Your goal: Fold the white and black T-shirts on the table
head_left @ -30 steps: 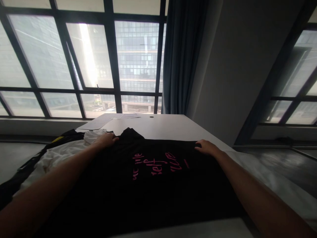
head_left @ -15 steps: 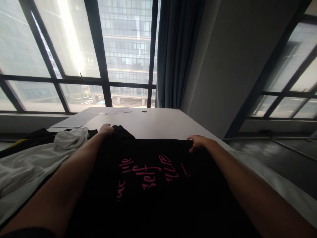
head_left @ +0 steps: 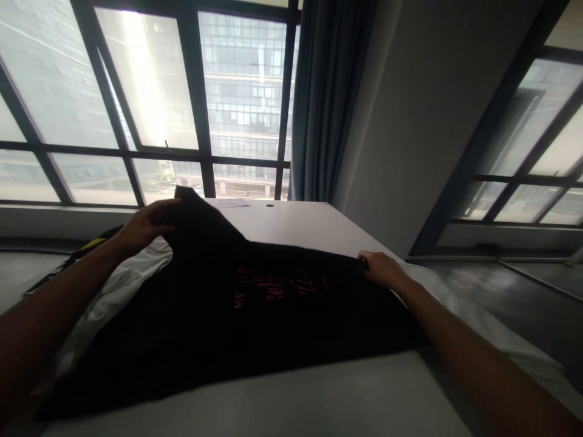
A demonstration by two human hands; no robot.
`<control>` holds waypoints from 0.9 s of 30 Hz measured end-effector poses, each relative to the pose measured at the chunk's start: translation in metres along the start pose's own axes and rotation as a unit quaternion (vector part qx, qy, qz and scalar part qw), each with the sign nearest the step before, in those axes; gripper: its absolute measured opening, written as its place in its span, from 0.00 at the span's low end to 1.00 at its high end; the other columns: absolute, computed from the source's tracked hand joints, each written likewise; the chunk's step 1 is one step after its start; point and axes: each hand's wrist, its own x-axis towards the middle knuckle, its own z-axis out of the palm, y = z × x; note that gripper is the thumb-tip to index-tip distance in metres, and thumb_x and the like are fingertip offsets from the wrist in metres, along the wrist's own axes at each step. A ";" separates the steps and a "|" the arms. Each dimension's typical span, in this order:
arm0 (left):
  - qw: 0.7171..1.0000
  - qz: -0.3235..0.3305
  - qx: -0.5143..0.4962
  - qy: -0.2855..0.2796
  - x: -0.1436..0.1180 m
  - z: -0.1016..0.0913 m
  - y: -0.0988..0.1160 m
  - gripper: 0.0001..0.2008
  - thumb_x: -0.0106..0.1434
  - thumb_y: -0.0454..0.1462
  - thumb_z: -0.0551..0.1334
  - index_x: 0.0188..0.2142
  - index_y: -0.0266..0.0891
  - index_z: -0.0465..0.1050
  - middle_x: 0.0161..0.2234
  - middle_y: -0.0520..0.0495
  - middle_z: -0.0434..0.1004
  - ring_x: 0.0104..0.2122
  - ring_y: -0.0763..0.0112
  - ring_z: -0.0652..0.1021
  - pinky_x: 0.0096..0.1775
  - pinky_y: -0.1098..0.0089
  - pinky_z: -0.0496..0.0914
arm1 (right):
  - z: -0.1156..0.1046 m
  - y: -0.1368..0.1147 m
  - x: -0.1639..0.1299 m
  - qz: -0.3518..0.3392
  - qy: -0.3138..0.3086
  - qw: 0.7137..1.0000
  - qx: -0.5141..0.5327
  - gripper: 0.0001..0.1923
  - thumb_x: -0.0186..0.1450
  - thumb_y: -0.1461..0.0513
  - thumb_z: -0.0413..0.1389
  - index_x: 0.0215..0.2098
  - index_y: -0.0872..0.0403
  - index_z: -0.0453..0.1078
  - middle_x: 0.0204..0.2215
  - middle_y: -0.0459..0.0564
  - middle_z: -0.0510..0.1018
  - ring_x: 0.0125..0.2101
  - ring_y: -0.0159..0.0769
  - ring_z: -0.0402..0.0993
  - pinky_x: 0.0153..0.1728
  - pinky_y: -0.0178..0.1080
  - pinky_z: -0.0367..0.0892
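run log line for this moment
left hand: holds raised end of shirt | right hand: holds shirt's far edge | shirt: black, pink lettering | table: white, extends beyond shirt

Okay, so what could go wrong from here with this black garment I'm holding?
The black cloth garment with pink lettering might slip from the right hand, which appears to grip just its far edge. Its raised part, at the left hand, could crease if let go. Its left side seems to lie against or over the crumpled white cloth, so a pull could drag that along.
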 end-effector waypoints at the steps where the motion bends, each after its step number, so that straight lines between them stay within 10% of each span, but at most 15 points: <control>1: 0.998 -0.027 -0.010 -0.057 -0.022 -0.007 0.001 0.47 0.46 0.38 0.72 0.65 0.40 0.58 0.55 0.44 0.75 0.50 0.57 0.74 0.50 0.62 0.72 | 0.005 0.001 -0.010 -0.008 -0.023 1.000 0.010 0.13 0.56 0.66 0.57 0.40 0.51 0.74 0.37 0.52 0.81 0.39 0.42 0.76 0.34 0.36 0.61; 4: 0.978 -0.099 0.014 -0.182 -0.079 -0.016 0.003 0.52 0.51 0.42 0.69 0.70 0.42 0.44 0.48 0.43 0.80 0.44 0.58 0.78 0.45 0.62 0.73 | 0.015 0.000 -0.030 -0.005 -0.055 0.998 0.015 0.17 0.54 0.69 0.57 0.41 0.50 0.76 0.40 0.51 0.81 0.41 0.43 0.75 0.36 0.36 0.62; 7: 0.962 -0.069 0.127 -0.233 -0.116 -0.009 0.007 0.41 0.53 0.47 0.65 0.65 0.38 0.62 0.40 0.44 0.81 0.41 0.57 0.78 0.47 0.60 0.72 | 0.013 -0.004 -0.041 -0.007 -0.016 1.000 0.008 0.15 0.56 0.68 0.55 0.40 0.51 0.76 0.42 0.53 0.81 0.43 0.44 0.75 0.39 0.39 0.63; 11: 0.950 -0.021 0.220 -0.219 -0.135 -0.002 0.015 0.27 0.51 0.53 0.63 0.45 0.40 0.80 0.39 0.44 0.81 0.44 0.54 0.78 0.50 0.60 0.71 | 0.006 -0.006 -0.050 -0.025 0.067 0.997 0.006 0.13 0.58 0.68 0.54 0.39 0.52 0.75 0.42 0.51 0.80 0.43 0.43 0.75 0.42 0.40 0.62; 16: 0.977 0.036 0.177 -0.114 -0.140 -0.016 0.019 0.20 0.58 0.50 0.56 0.37 0.39 0.78 0.42 0.42 0.79 0.44 0.56 0.77 0.49 0.62 0.70 | 0.009 0.000 -0.050 -0.026 0.108 0.994 0.005 0.14 0.57 0.70 0.53 0.38 0.53 0.74 0.41 0.50 0.79 0.45 0.41 0.74 0.43 0.39 0.61; 22: 0.973 -0.023 0.104 -0.205 -0.151 -0.032 0.007 0.26 0.53 0.60 0.57 0.28 0.41 0.77 0.44 0.40 0.79 0.43 0.52 0.78 0.45 0.63 0.72 | 0.014 0.002 -0.048 -0.053 0.072 0.996 -0.022 0.11 0.60 0.70 0.52 0.37 0.54 0.73 0.39 0.52 0.78 0.43 0.41 0.73 0.41 0.39 0.60; 27: 0.983 -0.056 0.129 -0.121 -0.153 -0.038 0.001 0.32 0.55 0.64 0.53 0.31 0.40 0.80 0.38 0.40 0.81 0.43 0.50 0.78 0.47 0.61 0.72 | 0.015 0.001 -0.047 -0.038 0.062 0.997 -0.021 0.10 0.61 0.67 0.52 0.37 0.53 0.74 0.40 0.53 0.78 0.44 0.43 0.73 0.41 0.39 0.61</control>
